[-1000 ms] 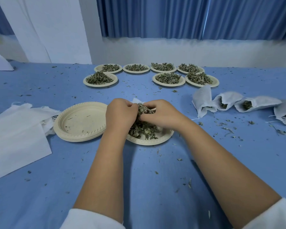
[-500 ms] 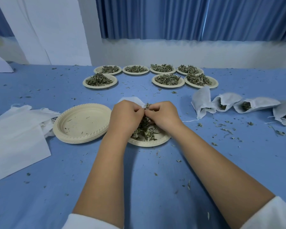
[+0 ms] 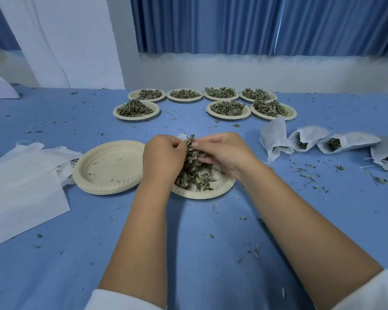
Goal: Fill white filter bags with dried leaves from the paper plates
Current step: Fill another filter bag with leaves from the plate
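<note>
Left of the leaf plate (image 3: 225,187), flat filter bags (image 3: 25,186) and stacked empty plates (image 3: 108,166) are laid on the surface (image 3: 188,242). Over that plate, a mostly hidden white filter bag (image 3: 182,136) is grasped by the grip of the left hand (image 3: 164,157); dried leaves (image 3: 195,173) are pinched by that of the right hand (image 3: 224,153). Filled bags (image 3: 307,138) are lined to its right.

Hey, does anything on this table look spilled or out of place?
Yes: dried leaf crumbs are scattered over the blue tablecloth, thickest near the filled filter bags on the right and around the plate being worked over. Nothing else stands out.
</note>
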A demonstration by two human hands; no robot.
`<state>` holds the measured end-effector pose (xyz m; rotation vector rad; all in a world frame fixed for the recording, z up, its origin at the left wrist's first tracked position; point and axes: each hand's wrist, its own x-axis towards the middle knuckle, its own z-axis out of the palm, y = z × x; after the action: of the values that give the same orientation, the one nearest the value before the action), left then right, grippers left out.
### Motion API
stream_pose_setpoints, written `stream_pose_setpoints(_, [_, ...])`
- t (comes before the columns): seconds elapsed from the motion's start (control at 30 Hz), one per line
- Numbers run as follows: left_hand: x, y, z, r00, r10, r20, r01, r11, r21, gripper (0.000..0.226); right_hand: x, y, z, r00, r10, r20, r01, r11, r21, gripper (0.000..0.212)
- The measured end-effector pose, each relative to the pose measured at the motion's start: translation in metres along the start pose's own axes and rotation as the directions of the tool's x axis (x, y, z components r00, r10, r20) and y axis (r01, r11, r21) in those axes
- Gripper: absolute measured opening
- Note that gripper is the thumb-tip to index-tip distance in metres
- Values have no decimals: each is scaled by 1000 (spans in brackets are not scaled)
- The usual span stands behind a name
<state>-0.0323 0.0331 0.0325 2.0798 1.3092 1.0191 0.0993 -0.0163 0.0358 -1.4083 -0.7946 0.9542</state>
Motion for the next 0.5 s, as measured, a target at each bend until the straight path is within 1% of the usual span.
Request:
stream_pose_setpoints(0.07, [-1, 1, -2, 1000, -6, 3, 7, 1000, -24, 29, -3, 3, 1, 999, 14, -31, -14, 1000, -15, 11])
stream_pose_setpoints(0.17, [-2, 1, -6, 999, -41, 22, 43, 995, -86, 25, -1, 7, 3, 994, 30, -108, -39, 996, -79, 26])
stream_pose_setpoints(0.2, [-2, 1, -7, 998, -50, 33, 53, 994, -97, 24, 0, 8, 3, 993, 41, -114, -51, 995, -84, 30])
stream_pose_setpoints(0.27, [-2, 2, -8, 996, -64, 62, 71, 990, -121, 23, 1, 10, 4, 994, 80, -75, -83, 996, -39, 33])
stream_pose_setpoints(0.37, [-3, 3, -11, 990, -76, 120, 98, 977, -191, 22, 2, 10, 5, 992, 123, 15, -124, 991, 53, 33])
stream_pose_setpoints(0.43, [-3, 4, -11, 987, -82, 141, 111, 971, -211, 22, 1, 11, 4, 994, 101, 47, -104, 993, 63, 21])
stream_pose_setpoints(0.47, [-3, 4, -11, 986, -84, 146, 114, 971, -212, 22, -1, 11, 4, 996, 82, 39, -84, 995, 52, 14])
stream_pose_setpoints(0.5, [-4, 4, -11, 986, -80, 146, 109, 973, -203, 22, -2, 11, 4, 998, 59, 15, -59, 998, 24, 12])
